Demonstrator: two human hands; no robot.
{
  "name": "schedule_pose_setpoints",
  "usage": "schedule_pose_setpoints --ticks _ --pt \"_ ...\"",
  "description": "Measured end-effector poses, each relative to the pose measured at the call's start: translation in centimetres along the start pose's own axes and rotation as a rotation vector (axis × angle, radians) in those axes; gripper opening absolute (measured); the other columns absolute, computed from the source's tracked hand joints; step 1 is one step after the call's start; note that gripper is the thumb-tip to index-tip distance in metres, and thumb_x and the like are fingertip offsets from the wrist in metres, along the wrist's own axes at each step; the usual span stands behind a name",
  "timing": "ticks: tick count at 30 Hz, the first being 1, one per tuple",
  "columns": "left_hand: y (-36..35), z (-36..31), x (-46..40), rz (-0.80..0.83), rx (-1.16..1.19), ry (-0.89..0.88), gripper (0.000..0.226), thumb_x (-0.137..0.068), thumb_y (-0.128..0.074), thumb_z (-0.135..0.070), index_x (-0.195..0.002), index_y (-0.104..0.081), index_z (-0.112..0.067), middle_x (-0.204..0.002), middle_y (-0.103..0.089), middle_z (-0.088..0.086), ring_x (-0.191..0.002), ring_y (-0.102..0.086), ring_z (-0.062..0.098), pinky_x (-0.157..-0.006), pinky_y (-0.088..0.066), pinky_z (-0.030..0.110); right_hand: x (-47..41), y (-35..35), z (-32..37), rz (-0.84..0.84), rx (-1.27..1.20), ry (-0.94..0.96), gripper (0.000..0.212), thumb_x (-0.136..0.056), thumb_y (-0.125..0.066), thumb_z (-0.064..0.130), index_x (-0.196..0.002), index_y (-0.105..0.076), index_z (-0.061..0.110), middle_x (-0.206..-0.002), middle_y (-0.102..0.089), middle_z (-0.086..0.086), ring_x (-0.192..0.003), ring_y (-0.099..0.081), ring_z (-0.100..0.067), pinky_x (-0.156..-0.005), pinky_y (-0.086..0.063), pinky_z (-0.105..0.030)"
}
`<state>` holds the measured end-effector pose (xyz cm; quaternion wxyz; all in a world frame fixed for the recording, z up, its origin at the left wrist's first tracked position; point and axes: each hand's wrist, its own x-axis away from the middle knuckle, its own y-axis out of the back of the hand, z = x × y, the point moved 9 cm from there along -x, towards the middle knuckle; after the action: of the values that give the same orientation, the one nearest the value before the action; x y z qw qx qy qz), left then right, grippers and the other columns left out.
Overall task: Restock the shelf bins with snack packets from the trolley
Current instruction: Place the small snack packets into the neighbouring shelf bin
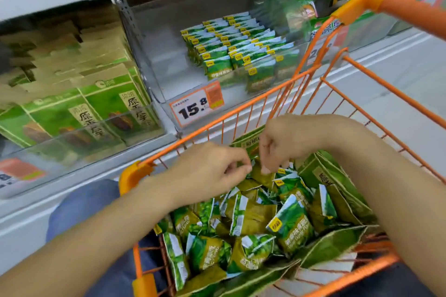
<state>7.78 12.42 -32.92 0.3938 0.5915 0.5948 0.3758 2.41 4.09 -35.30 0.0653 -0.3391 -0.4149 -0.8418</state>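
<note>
Your forearms reach forward, left hand (212, 171) and right hand (277, 144) close together, fingers curled downward, fingertips nearly meeting.

The trolley (243, 113) is cut off by the near and right edges, and its load hides its floor. The small print on the orange price tag (196, 103) is too blurred to read. Behind the clear bin front (79, 144), the near-left boxes (79, 113) blur under glare, and the left edge crops them.
</note>
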Motion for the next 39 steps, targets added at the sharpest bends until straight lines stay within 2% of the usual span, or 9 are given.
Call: schedule_pose_setpoints --ticks 5,8,14,19,22,25,30,35,39 --pt "-0.9 0.1 -0.2 -0.006 -0.154 -0.093 0.021 -0.098 -0.048 -0.036 -0.104 -0.065 -0.028 -0.087 -0.069 -0.008 -0.077 -0.063 0.016 -0.058 -0.042 0.027 0.1 -6.4 -0.4 0.481 0.209 -0.101 0.026 -0.077 -0.078 0.031 -0.097 -0.068 0.017 -0.107 -0.069 0.000 -0.102 -0.060 -0.013 -0.094 -0.049 -0.035" --pt "0.0 1.2 -0.4 -0.037 -0.091 -0.059 0.018 -0.097 -0.051 -0.033 -0.099 -0.068 -0.025 -0.079 -0.069 -0.007 -0.070 -0.061 0.014 -0.054 -0.034 0.024 -0.7 -7.3 -0.9 0.505 0.202 -0.114 0.016 -0.082 -0.075 0.023 -0.092 -0.065 0.015 -0.105 -0.067 -0.004 -0.096 -0.059 -0.015 -0.084 -0.052 -0.032" --pt "1.5 1.8 -0.3 -0.149 0.271 0.046 0.034 -0.093 -0.042 -0.049 -0.103 -0.065 -0.027 -0.080 -0.067 -0.011 -0.072 -0.061 0.004 -0.068 -0.051 0.029 0.0 -1.5 0.6 0.141 -0.210 0.089 0.010 -0.088 -0.067 0.016 -0.082 -0.060 0.018 -0.078 -0.062 0.003 -0.071 -0.065 -0.007 -0.064 -0.049 -0.018" --pt "0.2 1.3 -0.4 -0.021 0.389 0.107 0.034 -0.086 -0.054 -0.060 -0.097 -0.056 -0.028 -0.062 -0.056 -0.010 -0.058 -0.052 0.000 -0.057 -0.039 0.019 1.7 3.7 0.5 -0.226 -0.497 0.236 0.011 -0.083 -0.071 0.010 -0.077 -0.063 0.012 -0.074 -0.067 -0.011 -0.071 -0.071 -0.020 -0.066 -0.054 -0.022" --pt "0.9 2.4 -0.4 -0.167 0.552 0.161 0.032 -0.076 -0.069 -0.058 -0.089 -0.051 -0.035 -0.058 -0.056 -0.012 -0.052 -0.052 0.006 -0.055 -0.043 0.028 1.9 5.1 1.0 -0.390 -0.535 0.294 0.009 -0.081 -0.074 0.012 -0.077 -0.065 0.011 -0.061 -0.066 0.000 -0.056 -0.060 -0.004 -0.055 -0.043 -0.012" --pt "3.3 2.4 0.4 -0.397 0.554 0.118 0.028 -0.075 -0.073 -0.049 -0.090 -0.056 -0.034 -0.069 -0.064 -0.009 -0.055 -0.058 0.012 -0.055 -0.051 0.028 2.3 5.6 1.8 -0.400 -0.631 0.381 0.016 -0.074 -0.076 0.024 -0.080 -0.067 0.012 -0.069 -0.069 -0.004 -0.064 -0.058 -0.005 -0.062 -0.042 -0.015" --pt "5.1 1.9 0.8 -0.503 0.601 0.128 0.019 -0.080 -0.069 -0.037 -0.090 -0.054 -0.034 -0.062 -0.059 -0.023 -0.051 -0.049 -0.003 -0.051 -0.037 0.012 3.0 6.3 2.3 -0.529 -0.596 0.439 0.045 -0.065 -0.075 0.032 -0.057 -0.046 -0.001 -0.044 -0.037 0.009 -0.044 -0.030 -0.002 -0.045 -0.022 -0.013" --pt "7.9 2.2 0.0 -0.507 0.462 0.128 0.013 -0.087 -0.065 -0.040 -0.097 -0.061 -0.034 -0.074 -0.062 -0.015 -0.061 -0.053 0.000 -0.057 -0.040 0.021 3.4 7.7 1.3 -0.789 -0.626 0.451 0.047 -0.071 -0.069 0.050 -0.067 -0.061 0.003 -0.060 -0.057 0.000 -0.058 -0.051 -0.010 -0.058 -0.040 -0.028" --pt "12.7 4.8 -2.1 -0.732 0.386 0.211 0.014 -0.083 -0.067 -0.036 -0.090 -0.065 -0.025 -0.074 -0.068 -0.003 -0.065 -0.061 0.013 -0.063 -0.052 0.036 4.6 8.3 0.7 -1.055 -0.137 0.217 0.039 -0.091 -0.048 0.057 -0.104 -0.068 0.027 -0.091 -0.070 0.011 -0.088 -0.064 -0.010 -0.074 -0.050 -0.033"
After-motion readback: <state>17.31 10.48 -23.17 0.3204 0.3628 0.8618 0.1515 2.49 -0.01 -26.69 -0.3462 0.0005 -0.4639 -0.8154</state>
